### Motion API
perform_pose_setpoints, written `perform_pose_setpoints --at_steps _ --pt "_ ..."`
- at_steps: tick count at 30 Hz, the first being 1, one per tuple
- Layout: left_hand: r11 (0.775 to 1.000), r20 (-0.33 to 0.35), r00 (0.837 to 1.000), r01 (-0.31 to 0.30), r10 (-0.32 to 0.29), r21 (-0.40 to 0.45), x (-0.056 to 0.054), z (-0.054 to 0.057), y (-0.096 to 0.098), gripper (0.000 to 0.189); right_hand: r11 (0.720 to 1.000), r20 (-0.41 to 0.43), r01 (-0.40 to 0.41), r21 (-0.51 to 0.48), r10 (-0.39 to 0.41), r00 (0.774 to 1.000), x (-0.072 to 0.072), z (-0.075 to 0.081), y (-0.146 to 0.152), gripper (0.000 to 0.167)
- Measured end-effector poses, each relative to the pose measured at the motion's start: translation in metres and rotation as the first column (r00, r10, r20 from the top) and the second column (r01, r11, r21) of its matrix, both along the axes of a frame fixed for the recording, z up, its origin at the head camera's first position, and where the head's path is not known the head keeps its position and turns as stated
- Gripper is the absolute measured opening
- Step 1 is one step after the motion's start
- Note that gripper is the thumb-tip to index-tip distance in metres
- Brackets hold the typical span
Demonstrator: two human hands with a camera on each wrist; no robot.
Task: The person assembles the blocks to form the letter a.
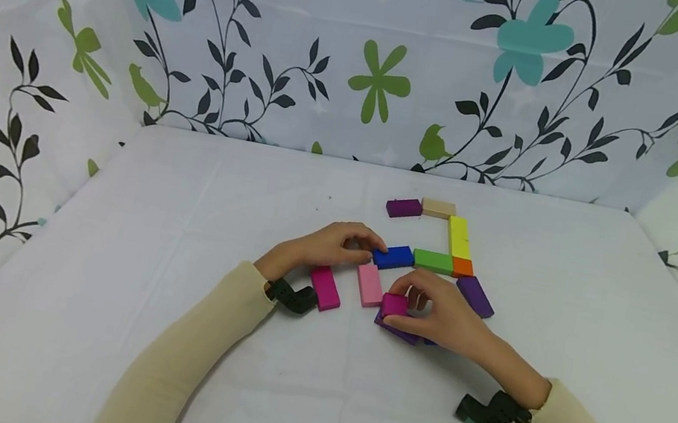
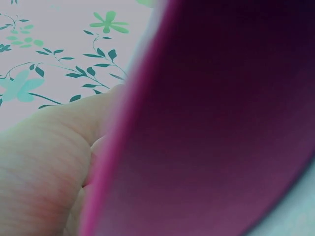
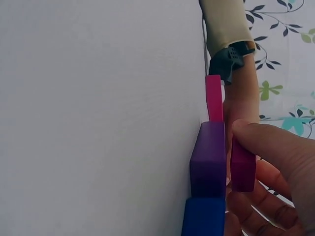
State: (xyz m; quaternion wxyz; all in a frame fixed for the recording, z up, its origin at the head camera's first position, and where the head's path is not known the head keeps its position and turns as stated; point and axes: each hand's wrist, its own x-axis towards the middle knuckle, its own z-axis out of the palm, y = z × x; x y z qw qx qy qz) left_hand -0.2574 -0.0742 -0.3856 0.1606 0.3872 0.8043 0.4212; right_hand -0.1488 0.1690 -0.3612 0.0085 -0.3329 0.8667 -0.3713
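Note:
My right hand (image 1: 446,317) pinches a magenta block (image 1: 394,305) between thumb and fingers. It is just above a purple block (image 3: 209,152), which has a dark blue block (image 3: 204,216) beside it. My left hand (image 1: 336,243) has its thumb and index finger at the left end of a blue block (image 1: 395,257). A pink block (image 1: 370,285) lies just below those fingertips. Another magenta block (image 1: 325,288) rests by the left wrist; a magenta surface (image 2: 211,128) fills much of the left wrist view, blurred.
Green (image 1: 433,261), orange (image 1: 462,267), yellow (image 1: 459,237) and tan (image 1: 438,209) blocks form a bent line on the white table (image 1: 252,393). A dark purple block (image 1: 404,208) lies at its far end, and a violet block (image 1: 475,296) near the orange one.

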Motion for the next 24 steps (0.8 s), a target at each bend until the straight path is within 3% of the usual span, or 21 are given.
perform_pose_setpoints --at_steps 24 --pt "1.0 0.03 1.0 -0.004 0.004 -0.011 0.001 0.002 0.0 0.032 0.999 -0.017 0.024 -0.033 -0.025 1.0 0.005 -0.004 0.026 0.032"
